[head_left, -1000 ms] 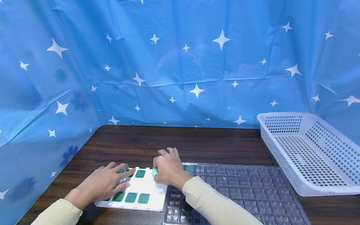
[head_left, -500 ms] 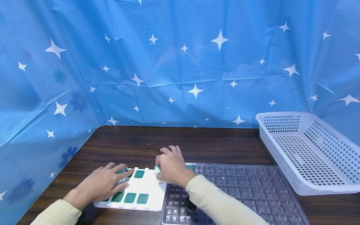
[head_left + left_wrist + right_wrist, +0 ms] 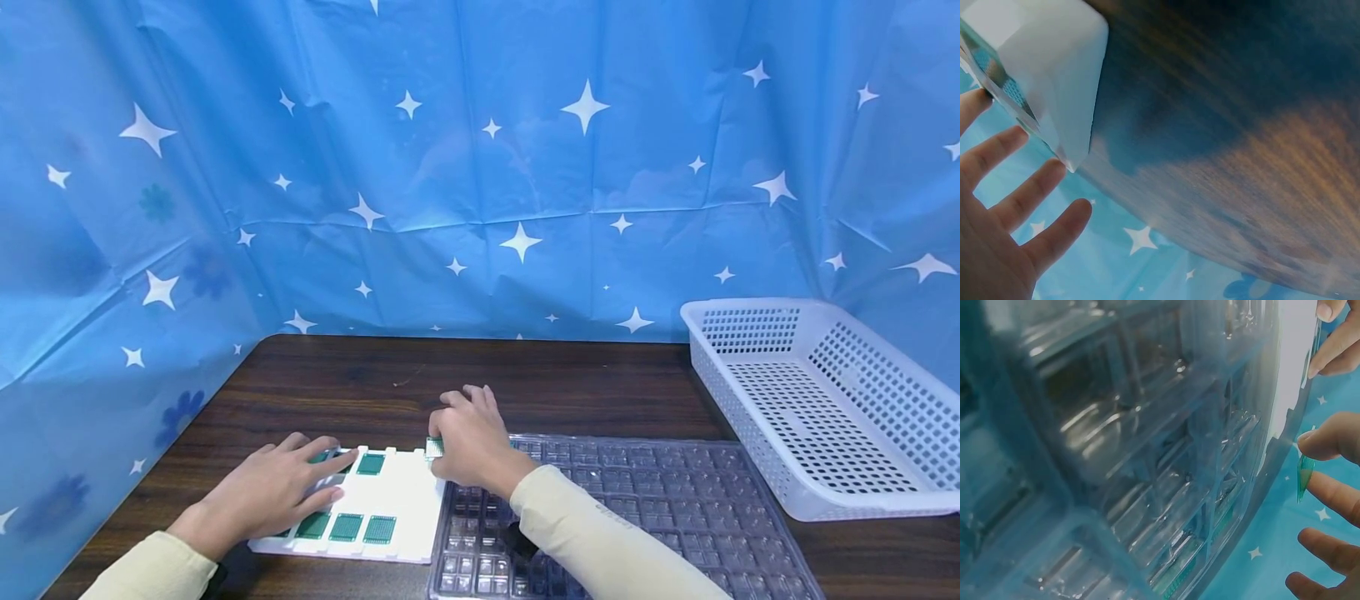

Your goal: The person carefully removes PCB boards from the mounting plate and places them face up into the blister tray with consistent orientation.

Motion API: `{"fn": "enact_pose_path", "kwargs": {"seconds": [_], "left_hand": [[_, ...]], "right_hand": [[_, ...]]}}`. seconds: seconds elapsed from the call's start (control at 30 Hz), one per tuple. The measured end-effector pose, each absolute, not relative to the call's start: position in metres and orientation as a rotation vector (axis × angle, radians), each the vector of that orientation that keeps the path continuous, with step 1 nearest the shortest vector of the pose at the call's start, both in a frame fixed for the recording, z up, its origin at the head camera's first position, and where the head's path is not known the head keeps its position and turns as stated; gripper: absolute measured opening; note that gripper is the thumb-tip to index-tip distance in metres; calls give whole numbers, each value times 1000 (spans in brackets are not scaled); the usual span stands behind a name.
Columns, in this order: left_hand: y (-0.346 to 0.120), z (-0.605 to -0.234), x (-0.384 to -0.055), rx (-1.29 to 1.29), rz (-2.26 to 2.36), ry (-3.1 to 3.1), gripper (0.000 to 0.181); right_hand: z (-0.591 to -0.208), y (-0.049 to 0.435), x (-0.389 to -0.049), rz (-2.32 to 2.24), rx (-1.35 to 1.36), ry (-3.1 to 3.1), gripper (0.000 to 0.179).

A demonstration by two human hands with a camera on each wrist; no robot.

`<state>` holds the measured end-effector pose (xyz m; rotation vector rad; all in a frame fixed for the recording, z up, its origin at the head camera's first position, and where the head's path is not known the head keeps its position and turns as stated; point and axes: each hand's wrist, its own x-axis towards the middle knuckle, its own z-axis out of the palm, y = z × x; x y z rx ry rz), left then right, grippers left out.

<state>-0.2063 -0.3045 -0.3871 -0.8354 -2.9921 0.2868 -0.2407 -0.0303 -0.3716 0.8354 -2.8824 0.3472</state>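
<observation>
My right hand (image 3: 472,437) pinches a small green perforated circuit board (image 3: 433,448) between thumb and index finger. In the right wrist view that board (image 3: 1304,479) stands edge-on, apart from the clear tray. The hand is over the border between the white holder (image 3: 405,496) and the clear compartment tray (image 3: 645,500). My left hand (image 3: 273,492) rests with spread, extended fingers on the holder's left part, covering some of its boards. Several green boards, such as one in the front row (image 3: 347,527), sit in the holder. Green boards (image 3: 1175,581) also show in the clear tray's far-left pockets.
A white perforated basket (image 3: 825,408) stands at the right, close beside the clear tray. The dark wooden table (image 3: 570,383) meets a blue star-patterned curtain (image 3: 450,167) at the back and left.
My right hand has moved right with the pinched board, from above the holder's back right slot toward the clear tray. My left hand stays in place.
</observation>
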Motion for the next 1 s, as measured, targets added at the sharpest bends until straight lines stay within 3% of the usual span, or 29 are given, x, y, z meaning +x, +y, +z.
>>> {"fn": "enact_pose_path", "kwargs": {"seconds": [1.0], "left_hand": [[-306, -389, -210, -826, 263, -3024, 57]], "right_hand": [[-376, -9, -246, 341, 799, -2862, 23]]}}
